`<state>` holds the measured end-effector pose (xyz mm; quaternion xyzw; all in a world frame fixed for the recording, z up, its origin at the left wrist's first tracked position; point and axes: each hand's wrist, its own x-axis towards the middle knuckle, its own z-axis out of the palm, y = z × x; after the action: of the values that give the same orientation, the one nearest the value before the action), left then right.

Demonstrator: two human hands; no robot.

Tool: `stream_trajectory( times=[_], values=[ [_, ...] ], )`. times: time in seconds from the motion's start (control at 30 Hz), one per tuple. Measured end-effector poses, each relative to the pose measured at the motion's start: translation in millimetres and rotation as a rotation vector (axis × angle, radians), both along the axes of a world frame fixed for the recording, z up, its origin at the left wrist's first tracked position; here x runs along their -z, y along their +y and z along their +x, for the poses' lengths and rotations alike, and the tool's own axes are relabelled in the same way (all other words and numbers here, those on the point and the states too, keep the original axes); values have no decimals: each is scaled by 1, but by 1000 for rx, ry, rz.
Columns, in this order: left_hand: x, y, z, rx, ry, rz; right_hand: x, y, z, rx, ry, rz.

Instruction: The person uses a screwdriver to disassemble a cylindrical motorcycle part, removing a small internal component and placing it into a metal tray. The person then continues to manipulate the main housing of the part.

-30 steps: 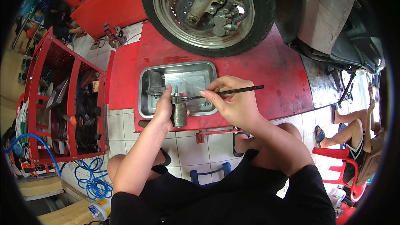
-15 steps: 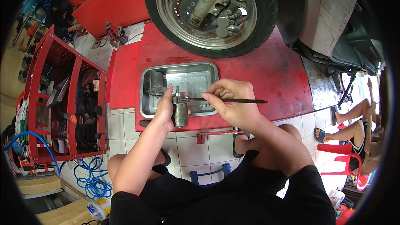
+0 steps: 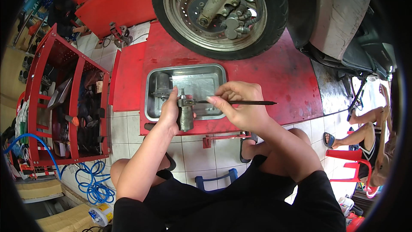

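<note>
Over the near rim of a metal tray [image 3: 221, 77], my left hand [image 3: 170, 112] is closed around a small grey metal motor [image 3: 186, 118]. The motor is upright, with a thin shaft pointing up from its flanged top. My right hand [image 3: 240, 103] pinches a thin, dark brush-like rod [image 3: 253, 102], held nearly level. Its left tip meets the motor's flange just below the shaft; exactly what it touches there is too small to tell. Inside the tray at the left lies a second cylindrical metal part [image 3: 163, 82].
The tray rests on a red platform [image 3: 274, 81], below a motorcycle's front wheel [image 3: 219, 51]. A red tool cart [image 3: 77, 103] stands left, near a coiled blue hose [image 3: 95, 184]. Another person's leg [image 3: 358, 135] and a red chair [image 3: 349, 157] are at right.
The view has shifted very slightly. Both hands keep the same holds, and the rod stays at the motor's flange.
</note>
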<state>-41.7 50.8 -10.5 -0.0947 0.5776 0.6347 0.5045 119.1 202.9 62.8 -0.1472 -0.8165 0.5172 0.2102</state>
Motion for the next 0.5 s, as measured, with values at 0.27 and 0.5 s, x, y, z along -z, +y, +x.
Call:
stream_trajectory(
  times=[0.27,0.5],
  values=[
    [-6,0,1,-17,-15,-3,9,0,0,-64,128,-88],
    [-3,-2,0,-16,-29,10,-3,-1,-1,-202,107,41]
  ],
)
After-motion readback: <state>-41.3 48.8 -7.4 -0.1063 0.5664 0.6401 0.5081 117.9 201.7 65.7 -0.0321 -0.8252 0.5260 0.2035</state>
